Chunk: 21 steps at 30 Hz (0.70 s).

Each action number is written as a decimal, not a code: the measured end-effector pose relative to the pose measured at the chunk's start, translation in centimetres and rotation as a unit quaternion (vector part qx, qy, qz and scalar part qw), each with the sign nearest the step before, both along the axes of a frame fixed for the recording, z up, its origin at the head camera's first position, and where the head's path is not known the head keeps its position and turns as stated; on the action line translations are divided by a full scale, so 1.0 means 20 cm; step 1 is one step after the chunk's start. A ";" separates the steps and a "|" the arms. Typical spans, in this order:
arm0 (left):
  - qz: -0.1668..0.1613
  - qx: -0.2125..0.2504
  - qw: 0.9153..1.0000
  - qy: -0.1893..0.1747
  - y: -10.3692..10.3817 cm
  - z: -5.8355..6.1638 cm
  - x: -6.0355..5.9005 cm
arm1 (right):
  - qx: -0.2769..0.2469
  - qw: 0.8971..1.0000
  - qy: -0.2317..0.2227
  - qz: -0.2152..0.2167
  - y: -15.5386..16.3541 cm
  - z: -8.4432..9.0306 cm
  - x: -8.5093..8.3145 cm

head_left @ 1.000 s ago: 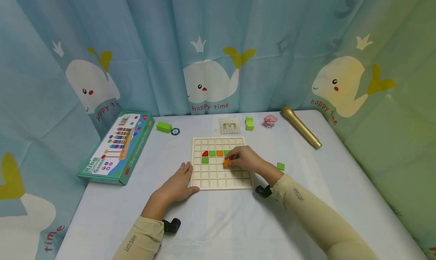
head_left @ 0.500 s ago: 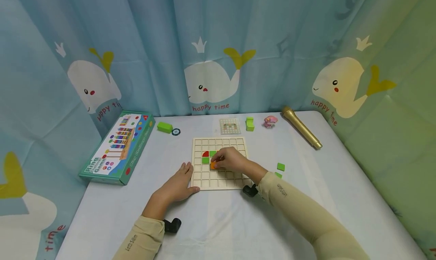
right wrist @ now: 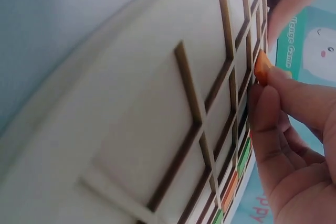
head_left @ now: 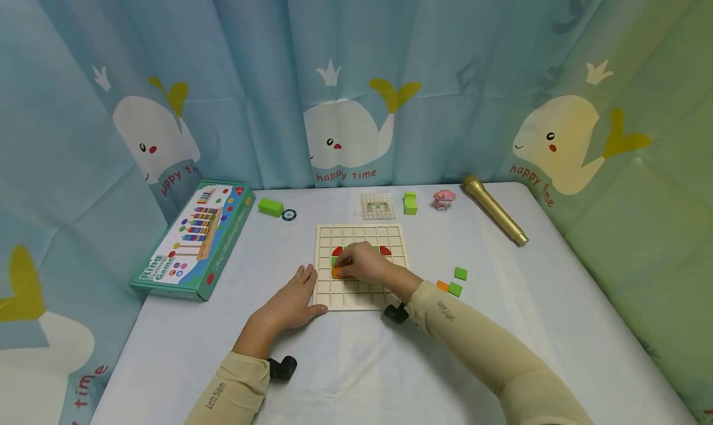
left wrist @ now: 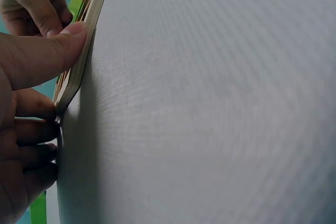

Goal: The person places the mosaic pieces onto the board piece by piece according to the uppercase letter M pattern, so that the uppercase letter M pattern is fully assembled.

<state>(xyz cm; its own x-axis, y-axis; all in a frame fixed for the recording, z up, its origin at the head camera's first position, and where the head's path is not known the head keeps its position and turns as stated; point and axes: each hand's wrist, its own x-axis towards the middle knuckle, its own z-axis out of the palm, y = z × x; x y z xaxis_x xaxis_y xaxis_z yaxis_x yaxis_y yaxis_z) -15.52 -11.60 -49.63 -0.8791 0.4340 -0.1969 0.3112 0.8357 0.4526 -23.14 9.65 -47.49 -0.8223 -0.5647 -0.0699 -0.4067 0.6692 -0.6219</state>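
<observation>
A square wooden grid board point(head_left: 356, 299) lies on the table. My right hand point(head_left: 366, 265) pinches a small orange square tile point(head_left: 337, 273) between thumb and fingertips, low over the left part of the grid. In the right wrist view that orange tile point(right wrist: 261, 67) sits tilted at the grid ridges. Just above it, a green tile point(head_left: 334, 261) is partly covered by my fingers. Red quarter-round tiles, a left one point(head_left: 337, 251) and a right one point(head_left: 385, 250), bound a row mostly hidden by my hand. My left hand point(head_left: 288, 301) rests against the board's left edge, thumb at its near corner.
Right of the board lie two loose green tiles, one farther back point(head_left: 460, 273), and an orange tile point(head_left: 442, 286). Behind it are a pattern card point(head_left: 378, 206), green blocks point(head_left: 270, 207), a pink figurine point(head_left: 443, 199) and a gold microphone point(head_left: 494, 210). A game box point(head_left: 195, 239) lies left.
My right hand has carried the orange tile leftward across the board. The right red tile and the loose tiles beside the board have come into view. My left hand has stayed put.
</observation>
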 end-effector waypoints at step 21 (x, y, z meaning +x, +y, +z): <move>0.004 -0.002 1.000 -0.007 0.00 0.00 0.00 | 0.009 0.998 0.056 -0.011 0.11 0.02 0.07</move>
<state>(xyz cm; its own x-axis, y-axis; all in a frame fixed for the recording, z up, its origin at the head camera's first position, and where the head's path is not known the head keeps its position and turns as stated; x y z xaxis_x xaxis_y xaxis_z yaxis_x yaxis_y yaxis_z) -15.50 -11.56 -49.65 -0.8793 0.4268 -0.2114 0.2986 0.8398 0.4535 -21.69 11.81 -47.06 -0.8382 -0.5451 0.0131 -0.4577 0.6902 -0.5605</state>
